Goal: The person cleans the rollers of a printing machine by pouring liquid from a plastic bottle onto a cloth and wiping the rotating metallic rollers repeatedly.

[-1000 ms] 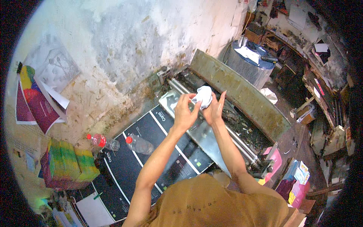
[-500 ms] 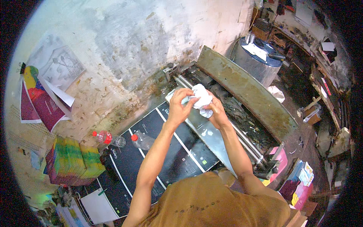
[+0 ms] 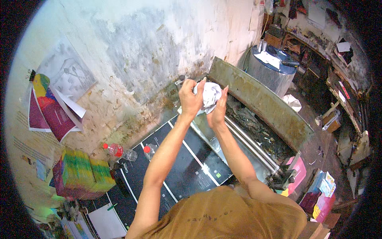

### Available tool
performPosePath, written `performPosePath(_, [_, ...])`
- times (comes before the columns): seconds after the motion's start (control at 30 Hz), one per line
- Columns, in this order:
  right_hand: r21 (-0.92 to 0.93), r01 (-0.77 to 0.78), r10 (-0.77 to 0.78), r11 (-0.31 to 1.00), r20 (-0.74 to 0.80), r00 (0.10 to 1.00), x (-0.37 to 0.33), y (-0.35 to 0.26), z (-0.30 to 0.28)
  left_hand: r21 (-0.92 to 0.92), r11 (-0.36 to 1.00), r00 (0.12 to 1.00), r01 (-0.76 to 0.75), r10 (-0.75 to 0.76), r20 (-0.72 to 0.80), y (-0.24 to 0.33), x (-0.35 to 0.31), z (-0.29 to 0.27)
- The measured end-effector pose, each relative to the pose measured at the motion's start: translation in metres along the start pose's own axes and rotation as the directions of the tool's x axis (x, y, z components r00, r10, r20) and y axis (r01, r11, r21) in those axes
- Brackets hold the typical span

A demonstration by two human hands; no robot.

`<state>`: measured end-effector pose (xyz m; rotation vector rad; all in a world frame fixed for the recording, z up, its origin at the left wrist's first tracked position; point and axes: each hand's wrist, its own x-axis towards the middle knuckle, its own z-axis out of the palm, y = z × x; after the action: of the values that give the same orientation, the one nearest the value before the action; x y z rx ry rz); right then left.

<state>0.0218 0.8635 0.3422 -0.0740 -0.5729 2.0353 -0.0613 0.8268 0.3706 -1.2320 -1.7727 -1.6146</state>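
We hold a crumpled white cloth [image 3: 210,95] between both hands above the metal rollers [image 3: 246,141] of the machine. Left hand [image 3: 190,98] closes around its left side; right hand [image 3: 218,111] presses flat against its right. Two red-capped bottles [image 3: 131,152] lie on the black panel [image 3: 175,167] below.

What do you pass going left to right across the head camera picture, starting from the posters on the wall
Colourful posters → stack of bright printed sheets → red-capped bottle → left hand → crumpled white cloth → right hand → grey drum → pink packets on the floor.
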Motion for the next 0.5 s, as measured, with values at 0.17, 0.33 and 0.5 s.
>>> performPosePath(0.17, [-0.172,0.039,-0.071,0.984,-0.183,0.980,0.050,-0.002,-0.014,-0.322,0.847,0.905,0.424,-0.388,0.171,0.031,-0.010,0.000])
performPosePath(0.33, [-0.150,0.103,-0.118,0.983,-0.098,0.988,0.057,-0.006,-0.017,-0.320,0.775,0.839,0.545,-0.501,0.214,0.021,-0.034,-0.001])
performPosePath(0.5, [-0.111,0.156,-0.159,0.982,-0.023,0.987,0.058,-0.004,-0.019,-0.466,0.725,0.861,0.507,-0.402,0.312,0.031,-0.042,0.000])
